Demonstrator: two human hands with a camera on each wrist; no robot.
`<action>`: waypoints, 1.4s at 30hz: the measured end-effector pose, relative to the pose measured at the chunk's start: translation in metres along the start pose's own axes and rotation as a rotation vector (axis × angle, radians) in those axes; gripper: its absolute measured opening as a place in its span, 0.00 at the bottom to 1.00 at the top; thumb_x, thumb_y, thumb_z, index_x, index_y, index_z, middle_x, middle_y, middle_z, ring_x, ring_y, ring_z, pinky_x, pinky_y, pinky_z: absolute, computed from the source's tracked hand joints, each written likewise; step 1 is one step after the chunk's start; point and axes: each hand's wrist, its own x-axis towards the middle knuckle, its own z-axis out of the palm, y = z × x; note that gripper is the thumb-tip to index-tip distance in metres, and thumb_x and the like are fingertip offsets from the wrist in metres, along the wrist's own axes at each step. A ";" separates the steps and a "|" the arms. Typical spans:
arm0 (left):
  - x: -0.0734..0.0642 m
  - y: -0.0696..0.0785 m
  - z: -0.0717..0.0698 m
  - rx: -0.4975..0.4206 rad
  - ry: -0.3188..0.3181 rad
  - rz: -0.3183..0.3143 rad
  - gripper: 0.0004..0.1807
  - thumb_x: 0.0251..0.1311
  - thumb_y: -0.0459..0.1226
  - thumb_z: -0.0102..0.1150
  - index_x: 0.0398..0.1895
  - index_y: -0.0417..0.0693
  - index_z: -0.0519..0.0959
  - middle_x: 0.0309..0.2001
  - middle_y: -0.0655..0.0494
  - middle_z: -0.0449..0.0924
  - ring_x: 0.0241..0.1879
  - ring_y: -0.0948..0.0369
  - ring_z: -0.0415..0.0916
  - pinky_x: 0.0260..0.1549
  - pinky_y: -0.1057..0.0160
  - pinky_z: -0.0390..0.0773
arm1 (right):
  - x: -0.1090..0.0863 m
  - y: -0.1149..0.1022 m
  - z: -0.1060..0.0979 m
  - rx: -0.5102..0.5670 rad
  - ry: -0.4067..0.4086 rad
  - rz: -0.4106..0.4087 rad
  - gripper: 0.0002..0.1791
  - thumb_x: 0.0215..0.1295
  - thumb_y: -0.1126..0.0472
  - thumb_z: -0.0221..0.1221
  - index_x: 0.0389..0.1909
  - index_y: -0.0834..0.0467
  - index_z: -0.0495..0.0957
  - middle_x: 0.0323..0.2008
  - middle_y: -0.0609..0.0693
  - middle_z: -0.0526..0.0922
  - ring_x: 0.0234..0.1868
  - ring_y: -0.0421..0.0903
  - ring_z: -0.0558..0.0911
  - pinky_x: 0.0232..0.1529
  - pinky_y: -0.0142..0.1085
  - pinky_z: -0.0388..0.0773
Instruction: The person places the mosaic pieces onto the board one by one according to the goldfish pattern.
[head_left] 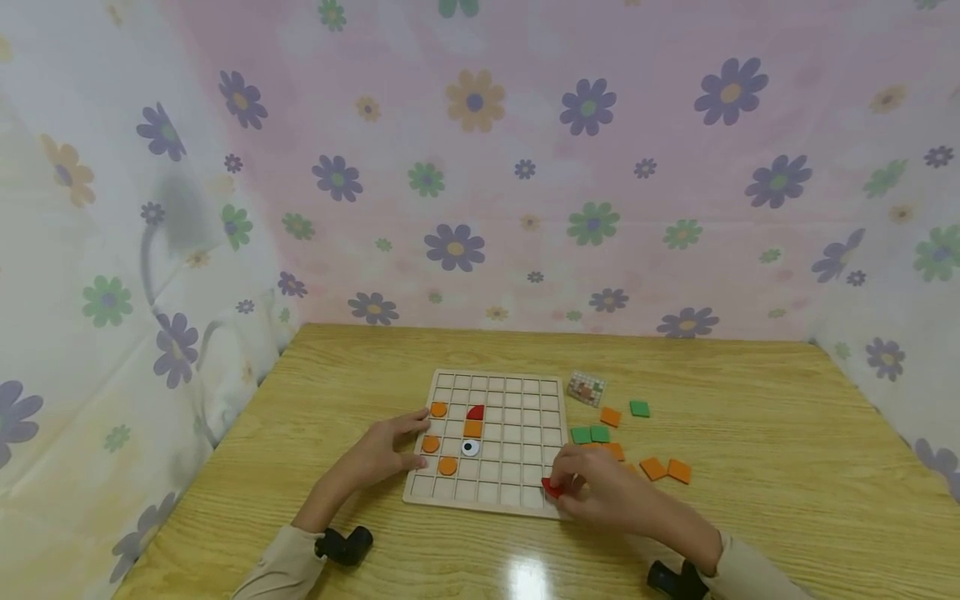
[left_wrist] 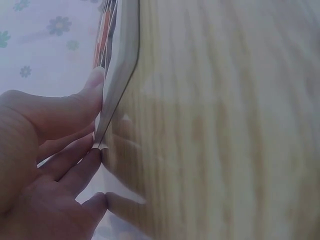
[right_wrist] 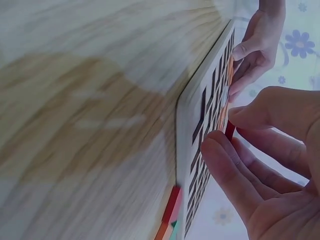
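Okay, right fingers (head_left: 576, 463) pinch red piece (head_left: 551, 490), grid board (head_left: 509, 473) just beneath; align it before lowering. Left fingers (head_left: 408, 423), spread at board's edge, should steady it.

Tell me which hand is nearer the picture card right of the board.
Right. The right hand is on the near side of the picture card, pinching a red piece; the left hand is across the board, at its left edge.

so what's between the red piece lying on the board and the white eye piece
An orange square tile lies between the red piece and the eye piece; the head view shows it.
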 end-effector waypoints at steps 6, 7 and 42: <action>0.000 0.001 -0.001 -0.014 0.003 0.001 0.32 0.54 0.35 0.67 0.64 0.40 0.70 0.69 0.51 0.60 0.69 0.48 0.52 0.63 0.45 0.58 | 0.013 -0.004 0.005 0.030 -0.007 0.050 0.09 0.53 0.73 0.63 0.28 0.56 0.79 0.31 0.43 0.78 0.30 0.34 0.77 0.28 0.27 0.78; 0.000 0.000 -0.001 -0.014 0.004 0.000 0.32 0.54 0.35 0.67 0.64 0.40 0.70 0.69 0.51 0.60 0.69 0.48 0.52 0.63 0.46 0.58 | 0.015 -0.004 0.006 0.026 -0.009 0.056 0.08 0.53 0.73 0.63 0.28 0.56 0.80 0.31 0.43 0.78 0.30 0.34 0.77 0.28 0.27 0.78; -0.001 -0.002 -0.001 -0.008 0.008 0.009 0.32 0.54 0.35 0.67 0.64 0.41 0.70 0.69 0.51 0.61 0.69 0.49 0.52 0.64 0.46 0.57 | 0.087 -0.014 0.052 -0.058 -0.018 0.108 0.07 0.49 0.75 0.62 0.30 0.64 0.84 0.28 0.50 0.80 0.27 0.37 0.73 0.26 0.26 0.72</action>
